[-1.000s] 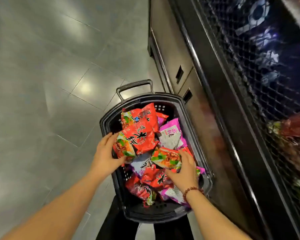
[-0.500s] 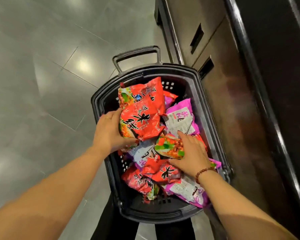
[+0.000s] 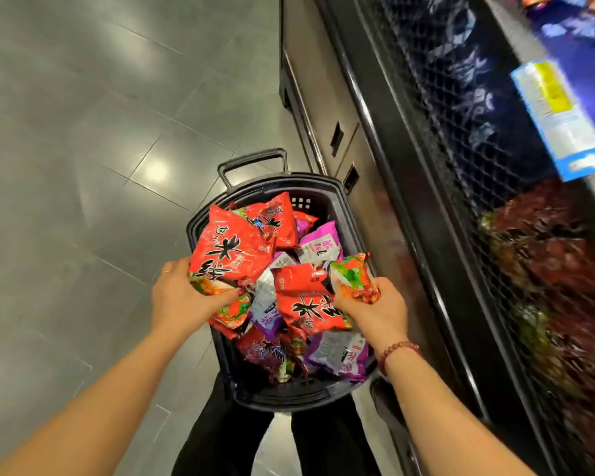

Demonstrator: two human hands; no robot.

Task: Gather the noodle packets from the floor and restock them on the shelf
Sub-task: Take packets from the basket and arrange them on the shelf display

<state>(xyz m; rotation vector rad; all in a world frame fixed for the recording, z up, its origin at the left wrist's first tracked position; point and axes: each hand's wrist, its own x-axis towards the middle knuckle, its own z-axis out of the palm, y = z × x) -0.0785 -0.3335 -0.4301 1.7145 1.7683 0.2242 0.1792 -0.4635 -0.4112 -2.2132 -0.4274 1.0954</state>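
A black plastic basket (image 3: 351, 214) stands on the floor in front of me, heaped with several red and purple noodle packets. My left hand (image 3: 179, 297) grips a large red packet (image 3: 231, 252) with black characters at the basket's left side, lifted above the pile. My right hand (image 3: 378, 310) holds a red and green packet (image 3: 352, 278) at the right side, raised off the heap. More red packets (image 3: 306, 312) and purple packets (image 3: 337, 353) lie loose underneath. The shelf (image 3: 543, 269) with a black mesh front runs along the right, red packets blurred behind the mesh.
Grey tiled floor (image 3: 100, 149) spreads to the left. The basket's pull handle (image 3: 251, 159) sticks up at its far end. A dark cabinet base (image 3: 327, 108) with slots sits under the shelf. A blue and yellow price tag (image 3: 557, 118) hangs on the shelf edge. My dark trouser legs (image 3: 220, 438) are below the basket.
Both hands have closed on packets and raised them from the pile. The camera has tilted up, and the mesh shelf is back in view on the right.
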